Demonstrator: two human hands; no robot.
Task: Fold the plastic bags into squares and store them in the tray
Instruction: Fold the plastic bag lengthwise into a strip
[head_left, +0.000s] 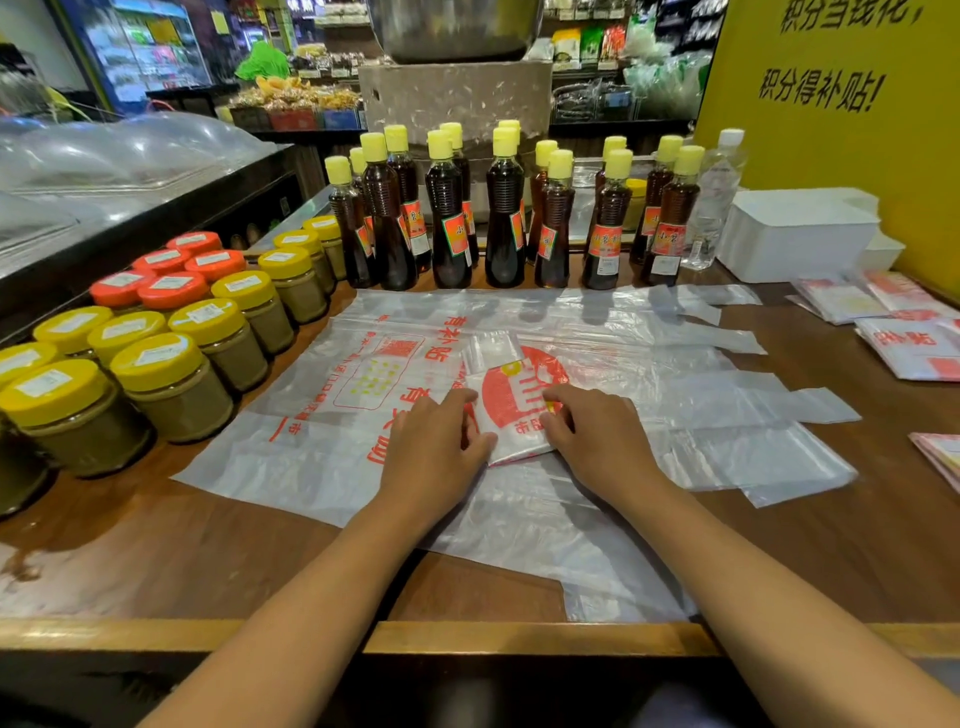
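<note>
Shop, likely a grocery or condiment store. Wooden tabletop (156, 545) carries rows of labelled dark sauce bottles (447, 223) with yellow caps, plus yellow- and orange-lidded jars (171, 384) at left of frame. Stocked shelves (623, 47) of packaged goods across the top; yellow promo sign (831, 104) with Chinese text upper right.

A brown wooden desk (156, 545) carries spread plastic bags (597, 332), lidded jars (171, 387), dark bottles (504, 218) and a white tray (800, 239)
</note>
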